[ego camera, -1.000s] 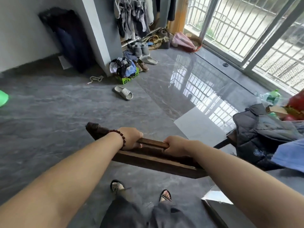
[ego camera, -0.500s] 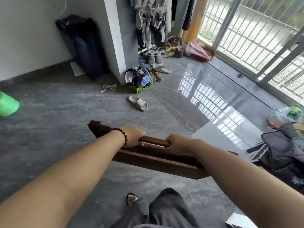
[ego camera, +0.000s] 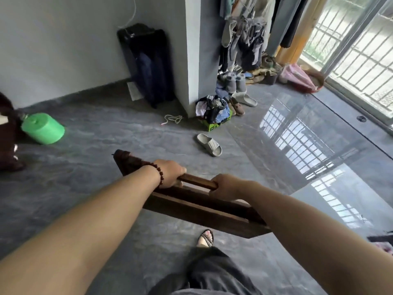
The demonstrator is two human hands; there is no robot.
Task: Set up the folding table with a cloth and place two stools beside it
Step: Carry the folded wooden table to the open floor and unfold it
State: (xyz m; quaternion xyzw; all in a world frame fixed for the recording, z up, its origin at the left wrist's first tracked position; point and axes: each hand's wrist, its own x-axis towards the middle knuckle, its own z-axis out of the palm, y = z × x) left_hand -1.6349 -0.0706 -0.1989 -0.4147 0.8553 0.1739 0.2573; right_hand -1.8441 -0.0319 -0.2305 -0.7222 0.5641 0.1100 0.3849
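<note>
A dark brown wooden folding table [ego camera: 204,211], folded flat, hangs edge-on in front of me above the grey floor. My left hand [ego camera: 170,174] grips a round wooden bar along its top, a bead bracelet on the wrist. My right hand [ego camera: 225,187] grips the same bar a little further right. The table's far end [ego camera: 123,158] points to the upper left, its near end [ego camera: 255,228] to the lower right. No cloth or stool can be made out.
A green plastic tub [ego camera: 43,128] lies at the left beside a dark object. A grey slipper [ego camera: 209,144], a box of clothes [ego camera: 214,116] and a black suitcase [ego camera: 146,62] sit by the wall corner. Shoes and hanging clothes [ego camera: 244,33] stand at the back; window bars at right.
The view has swung left and forward: the pile of clothes and bottle at the right left the frame and the green tub came in. Both hands keep the same grip on the table.
</note>
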